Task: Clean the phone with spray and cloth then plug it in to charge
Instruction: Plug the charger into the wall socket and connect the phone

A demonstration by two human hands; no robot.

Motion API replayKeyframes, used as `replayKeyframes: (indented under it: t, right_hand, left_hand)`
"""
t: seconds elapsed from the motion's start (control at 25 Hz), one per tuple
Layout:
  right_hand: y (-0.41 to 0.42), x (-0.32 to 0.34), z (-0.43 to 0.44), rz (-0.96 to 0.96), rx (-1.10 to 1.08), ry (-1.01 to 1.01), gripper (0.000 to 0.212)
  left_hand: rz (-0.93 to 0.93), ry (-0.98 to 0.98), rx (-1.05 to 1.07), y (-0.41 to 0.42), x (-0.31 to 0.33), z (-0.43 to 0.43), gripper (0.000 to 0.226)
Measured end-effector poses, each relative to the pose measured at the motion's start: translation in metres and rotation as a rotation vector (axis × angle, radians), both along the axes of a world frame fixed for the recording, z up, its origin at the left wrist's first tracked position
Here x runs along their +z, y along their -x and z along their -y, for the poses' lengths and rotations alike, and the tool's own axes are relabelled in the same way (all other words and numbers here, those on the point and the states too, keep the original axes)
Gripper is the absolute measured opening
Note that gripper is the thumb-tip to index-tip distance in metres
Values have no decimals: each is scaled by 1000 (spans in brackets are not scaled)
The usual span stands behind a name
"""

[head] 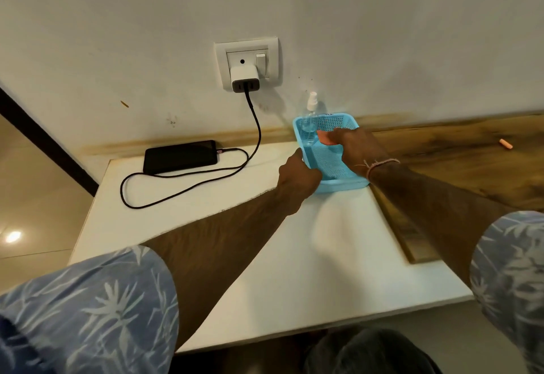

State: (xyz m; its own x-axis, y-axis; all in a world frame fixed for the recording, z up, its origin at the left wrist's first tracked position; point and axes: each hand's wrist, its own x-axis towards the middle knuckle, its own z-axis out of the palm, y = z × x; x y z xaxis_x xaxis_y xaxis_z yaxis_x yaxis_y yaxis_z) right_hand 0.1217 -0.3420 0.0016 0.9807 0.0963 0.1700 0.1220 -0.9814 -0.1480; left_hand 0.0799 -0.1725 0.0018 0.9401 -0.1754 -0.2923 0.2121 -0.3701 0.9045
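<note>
White tabletop [338, 256]: your left hand [298, 175] grips rim of blue perforated plastic basket [344, 187]; right hand [357, 145] covers small orange cloth [323, 138] (finger grip unclear).

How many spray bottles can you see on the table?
1. The spray bottle stands upright in the far left corner of the blue basket. The right hand covers part of the basket, so another could be hidden.

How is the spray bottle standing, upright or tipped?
Upright: the spray bottle stands in the far left corner of the blue basket, nozzle on top.
</note>
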Motion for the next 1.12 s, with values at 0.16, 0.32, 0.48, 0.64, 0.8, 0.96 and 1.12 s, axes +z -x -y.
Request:
replayKeyframes:
  t: [0.16,0.32,0.48,0.64,0.8,0.96,1.12]
  right_hand:
    - [-16,-17,4,-44,61,154,35]
    - [-29,-27,5,-25,121,197,27]
    - [-40,-33,2,-85,105,162,23]
    - [-45,-40,2,-102,105,161,23]
    - [-46,-38,-3,-159,109,143,36]
    - [-40,-25,-6,-187,205,91,12]
    - [-28,-4,-3,-188,104,-144,23]
  left_hand:
    - [19,-20,18,-3,-8,1,54]
    - [40,-34,34,-5,-16,2,57]
    - [59,-42,36,-7,-20,2,59]
    - [69,-44,34,-9,-23,2,58]
    - [72,-44,45,-9,-24,3,58]
    - [73,-32,51,-6,-21,4,57]
    - [53,-28,54,-6,-18,5,56]
